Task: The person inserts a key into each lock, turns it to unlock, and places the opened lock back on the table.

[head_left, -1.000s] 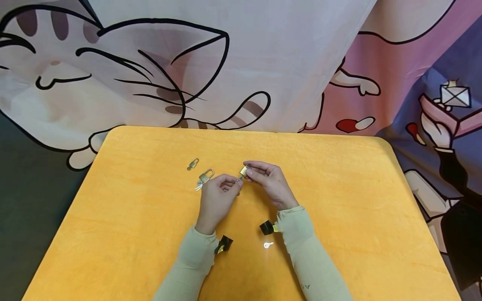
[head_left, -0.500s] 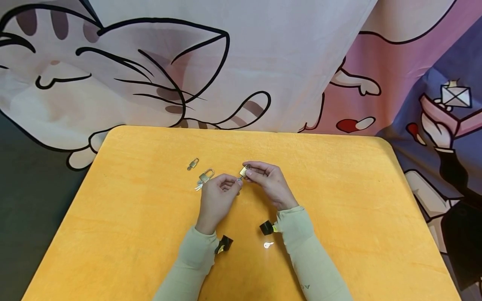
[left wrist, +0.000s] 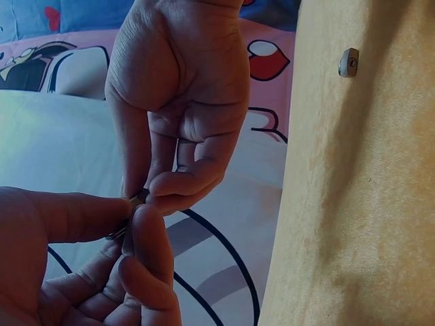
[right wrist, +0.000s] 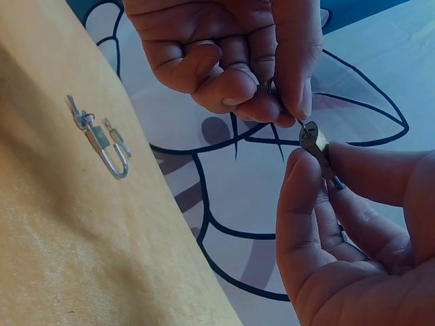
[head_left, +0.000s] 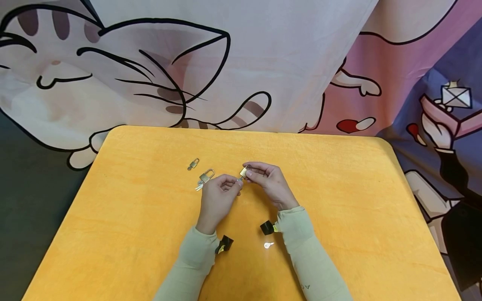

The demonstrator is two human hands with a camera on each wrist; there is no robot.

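My right hand (head_left: 273,184) holds a small brass padlock (head_left: 243,172) between thumb and fingers, its keyhole end turned toward the other hand. Pinched in my left hand (head_left: 218,200) is a small key (right wrist: 303,125), whose blade meets the keyhole of the padlock in the right wrist view. Fingertips cover most of the key, and in the left wrist view they hide nearly all of the lock. Both hands are raised above the yellow table (head_left: 339,200).
Left of the hands lies a larger brass padlock (head_left: 205,177) with its shackle up and keys (head_left: 199,186) attached. Behind it is a smaller padlock (head_left: 193,164). A loose silver key (head_left: 268,245) lies near the right sleeve (head_left: 301,234). A cartoon-printed curtain (head_left: 286,62) hangs behind the table.
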